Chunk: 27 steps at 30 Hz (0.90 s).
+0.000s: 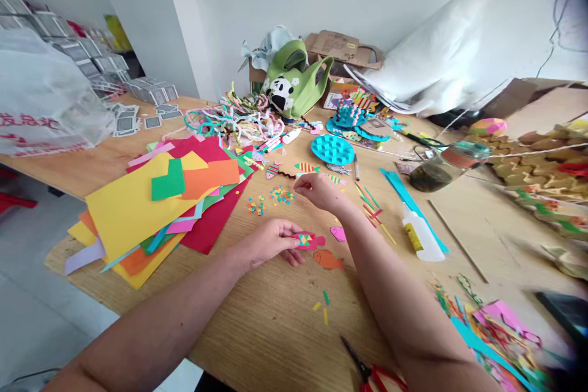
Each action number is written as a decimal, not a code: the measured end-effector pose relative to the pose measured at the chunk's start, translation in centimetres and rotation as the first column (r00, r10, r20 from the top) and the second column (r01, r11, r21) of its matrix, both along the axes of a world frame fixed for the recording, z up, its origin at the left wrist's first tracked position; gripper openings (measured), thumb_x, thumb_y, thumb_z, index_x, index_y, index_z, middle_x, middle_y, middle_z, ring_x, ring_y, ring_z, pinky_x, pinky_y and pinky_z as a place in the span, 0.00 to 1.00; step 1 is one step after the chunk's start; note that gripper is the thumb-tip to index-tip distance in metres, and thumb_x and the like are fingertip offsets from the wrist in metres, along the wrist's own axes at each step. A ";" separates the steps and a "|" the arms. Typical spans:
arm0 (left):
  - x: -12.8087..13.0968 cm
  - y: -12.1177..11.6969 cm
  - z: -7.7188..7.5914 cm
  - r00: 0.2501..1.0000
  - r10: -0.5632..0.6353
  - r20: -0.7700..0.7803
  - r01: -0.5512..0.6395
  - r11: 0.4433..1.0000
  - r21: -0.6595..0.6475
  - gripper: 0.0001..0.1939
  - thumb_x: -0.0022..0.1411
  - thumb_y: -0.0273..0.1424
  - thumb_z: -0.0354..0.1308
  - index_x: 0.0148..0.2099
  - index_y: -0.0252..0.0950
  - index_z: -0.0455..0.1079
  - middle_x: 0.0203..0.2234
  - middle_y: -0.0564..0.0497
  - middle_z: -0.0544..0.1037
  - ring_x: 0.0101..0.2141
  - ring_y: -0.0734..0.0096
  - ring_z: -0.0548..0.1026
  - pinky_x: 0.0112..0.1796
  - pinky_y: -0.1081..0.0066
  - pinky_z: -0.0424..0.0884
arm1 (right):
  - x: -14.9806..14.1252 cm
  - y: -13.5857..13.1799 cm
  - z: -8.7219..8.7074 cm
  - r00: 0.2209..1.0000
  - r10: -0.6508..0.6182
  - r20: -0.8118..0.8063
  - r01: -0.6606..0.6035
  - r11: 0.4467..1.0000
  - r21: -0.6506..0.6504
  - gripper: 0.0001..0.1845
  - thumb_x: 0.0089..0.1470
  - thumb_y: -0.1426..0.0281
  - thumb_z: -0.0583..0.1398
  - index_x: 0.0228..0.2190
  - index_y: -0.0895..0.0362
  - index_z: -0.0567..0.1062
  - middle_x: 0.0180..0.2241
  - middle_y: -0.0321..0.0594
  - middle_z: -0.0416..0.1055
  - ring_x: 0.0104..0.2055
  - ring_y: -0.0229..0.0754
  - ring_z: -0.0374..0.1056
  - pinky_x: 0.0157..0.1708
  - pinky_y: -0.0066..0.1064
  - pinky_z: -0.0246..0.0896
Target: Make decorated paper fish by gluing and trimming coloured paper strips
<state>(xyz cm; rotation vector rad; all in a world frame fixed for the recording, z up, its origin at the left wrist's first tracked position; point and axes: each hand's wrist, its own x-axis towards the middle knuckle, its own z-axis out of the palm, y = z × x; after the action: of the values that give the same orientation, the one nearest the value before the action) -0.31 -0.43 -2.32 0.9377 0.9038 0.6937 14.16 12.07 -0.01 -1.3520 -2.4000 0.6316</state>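
Observation:
My left hand (282, 239) is closed on a red paper fish (313, 241), which carries small yellow, blue and orange triangles on its body. Just above the table, my right hand (318, 190) has its fingertips pinched together at the edge of a small pile of colourful paper bits (282, 196); whatever they pinch is too small to see. A second group of paper dots (256, 205) lies left of that pile. Below the held fish rests an orange paper fish (328, 260), and a pink paper fish (339, 233) is partly behind my right forearm.
Coloured paper sheets (124, 202) are stacked at left. Scissors (367, 370) lie at the front edge. A glue bottle (422, 236), a wooden stick (459, 242) and a glass jar (448, 166) are at right. Behind are pipe cleaners (239, 119) and a green bag (294, 82).

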 end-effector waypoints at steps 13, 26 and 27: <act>-0.2 0.2 0.2 0.999 0.038 0.014 -0.038 0.999 0.011 0.17 0.49 0.35 0.65 0.38 0.29 0.71 0.31 0.43 0.79 0.25 0.68 0.77 0.26 0.70 0.71 | -0.7 -0.2 -1.3 0.970 0.218 0.109 -0.238 0.943 0.231 0.09 0.53 0.78 0.60 0.34 0.58 0.80 0.35 0.44 0.76 0.40 0.42 0.68 0.45 0.31 0.57; 0.0 0.1 0.0 0.999 0.046 -0.018 -0.046 0.999 -0.012 0.15 0.50 0.33 0.64 0.38 0.29 0.69 0.29 0.43 0.79 0.23 0.69 0.77 0.26 0.69 0.72 | -0.3 0.2 -2.2 0.973 0.075 0.217 -0.117 0.975 0.188 0.13 0.55 0.77 0.56 0.38 0.58 0.79 0.37 0.44 0.77 0.45 0.45 0.66 0.44 0.30 0.57; -0.1 0.1 0.1 0.999 0.048 -0.021 -0.048 0.999 -0.010 0.15 0.50 0.33 0.64 0.38 0.29 0.69 0.29 0.43 0.79 0.23 0.69 0.77 0.26 0.69 0.72 | -0.3 0.2 -2.3 0.973 0.073 0.220 -0.117 0.975 0.190 0.13 0.55 0.77 0.56 0.38 0.58 0.79 0.37 0.44 0.76 0.45 0.45 0.66 0.44 0.30 0.57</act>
<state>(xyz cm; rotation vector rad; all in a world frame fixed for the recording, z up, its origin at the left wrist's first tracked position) -0.36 -0.32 -2.26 0.9175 0.9498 0.7209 13.84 12.30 -2.30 -1.2807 -2.6272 0.2667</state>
